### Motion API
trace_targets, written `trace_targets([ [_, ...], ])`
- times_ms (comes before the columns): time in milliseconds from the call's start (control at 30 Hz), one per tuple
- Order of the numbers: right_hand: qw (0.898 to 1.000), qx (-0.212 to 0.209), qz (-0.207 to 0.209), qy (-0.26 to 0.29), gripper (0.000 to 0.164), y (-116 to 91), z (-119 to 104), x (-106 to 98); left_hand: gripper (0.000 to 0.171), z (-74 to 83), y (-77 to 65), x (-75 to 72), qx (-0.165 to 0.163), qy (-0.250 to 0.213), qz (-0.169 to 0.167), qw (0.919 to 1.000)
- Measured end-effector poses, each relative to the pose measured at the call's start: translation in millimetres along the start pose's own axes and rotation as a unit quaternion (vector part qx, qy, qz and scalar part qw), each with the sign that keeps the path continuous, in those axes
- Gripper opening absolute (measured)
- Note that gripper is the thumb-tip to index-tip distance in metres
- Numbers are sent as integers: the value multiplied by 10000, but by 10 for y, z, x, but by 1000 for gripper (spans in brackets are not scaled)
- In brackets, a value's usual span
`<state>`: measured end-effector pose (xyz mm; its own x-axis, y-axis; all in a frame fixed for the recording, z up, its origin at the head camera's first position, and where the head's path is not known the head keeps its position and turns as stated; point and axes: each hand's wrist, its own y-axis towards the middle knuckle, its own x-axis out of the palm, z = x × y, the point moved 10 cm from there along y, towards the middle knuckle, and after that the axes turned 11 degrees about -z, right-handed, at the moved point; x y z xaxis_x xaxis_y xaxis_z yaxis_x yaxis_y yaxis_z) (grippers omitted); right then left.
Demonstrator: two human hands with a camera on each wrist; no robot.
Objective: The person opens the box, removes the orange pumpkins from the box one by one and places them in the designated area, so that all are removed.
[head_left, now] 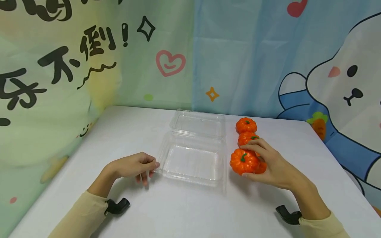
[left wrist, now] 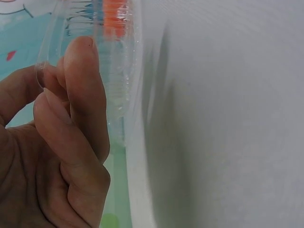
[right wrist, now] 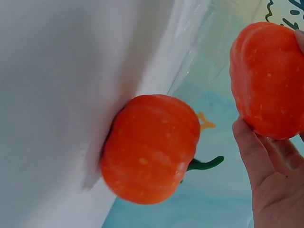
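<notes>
A clear plastic clamshell box [head_left: 190, 162] lies on the table with its lid [head_left: 197, 124] folded back toward the wall. My left hand [head_left: 134, 167] pinches the box's near left edge between thumb and fingers, which the left wrist view shows close up. In my right hand [head_left: 272, 165] is a small orange toy pumpkin [head_left: 242, 161], gripped just right of the box and raised off the table. The right wrist view has this held pumpkin [right wrist: 268, 80] at upper right, with another pumpkin [right wrist: 152, 149] standing on the table. Part of one pumpkin [head_left: 262, 167] shows behind the held one.
Two more pumpkins, a far one [head_left: 246, 125] and a nearer one [head_left: 247, 138], line up right of the box. The white table [head_left: 184, 211] meets a printed cloth backdrop [head_left: 232, 59] at its far edge.
</notes>
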<state>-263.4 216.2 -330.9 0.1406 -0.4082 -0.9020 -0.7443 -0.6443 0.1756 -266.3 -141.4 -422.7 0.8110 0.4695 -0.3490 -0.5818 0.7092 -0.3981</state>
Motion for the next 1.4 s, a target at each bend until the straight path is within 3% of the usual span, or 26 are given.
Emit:
trace_targets([
  [167, 9996, 257, -117, -65, 71, -95, 63, 20, 44, -16, 8, -4, -1, -23, 19, 10000],
  [500, 9990, 381, -220, -108, 69, -259, 110, 95, 45, -51, -18, 16, -11, -42, 6, 10000],
  [800, 9938, 787, -651, 434, 67, -360, 185, 187, 47, -32, -31, 0, -21, -31, 48, 10000],
  [1200, 9919, 980, -700, 400, 67, -582, 268, 131, 44, 49, 12, -8, -23, 42, -38, 10000],
  [1400, 9874, 1086, -986, 592, 63, -681, 336, 156, 45, 41, -4, 5, -72, 29, -62, 10000],
])
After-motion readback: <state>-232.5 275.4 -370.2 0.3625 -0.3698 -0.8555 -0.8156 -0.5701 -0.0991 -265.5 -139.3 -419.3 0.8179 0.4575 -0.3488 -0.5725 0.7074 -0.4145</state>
